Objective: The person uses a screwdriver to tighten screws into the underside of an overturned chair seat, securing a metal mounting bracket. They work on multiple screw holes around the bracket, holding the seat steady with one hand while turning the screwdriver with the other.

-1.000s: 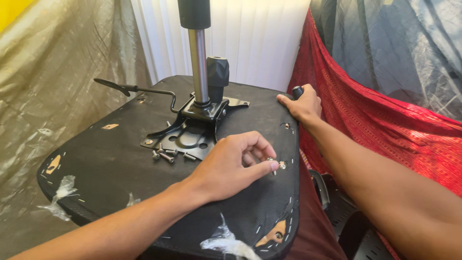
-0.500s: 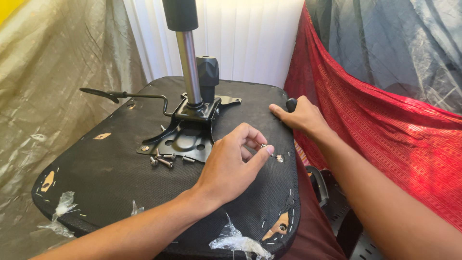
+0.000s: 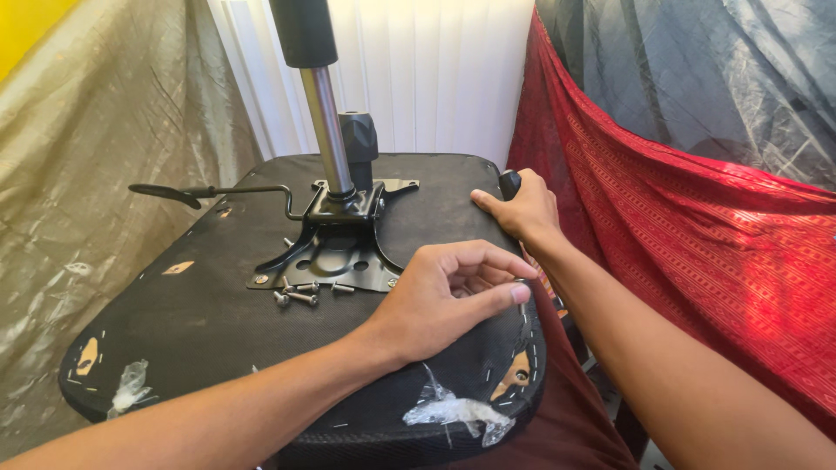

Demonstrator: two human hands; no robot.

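Observation:
An upturned black chair seat lies in front of me, with a black metal mounting plate on it. A chrome gas cylinder rises from the plate. Several loose screws lie at the plate's near edge. My left hand rests on the seat near its right edge, fingers loosely curled and thumb tip pressed on the rim, with nothing seen in it. My right hand is at the seat's far right edge, closed around a black handle whose lower part is hidden.
A thin lever sticks out left from the plate, and a black knob stands behind the cylinder. Red cloth hangs close on the right, an olive tarp on the left. Torn plastic scraps cling to the seat's front edge.
The view has tilted and drawn closer. My left hand's thumb has slid out to the seat's right rim. My right hand keeps its hold at the far edge.

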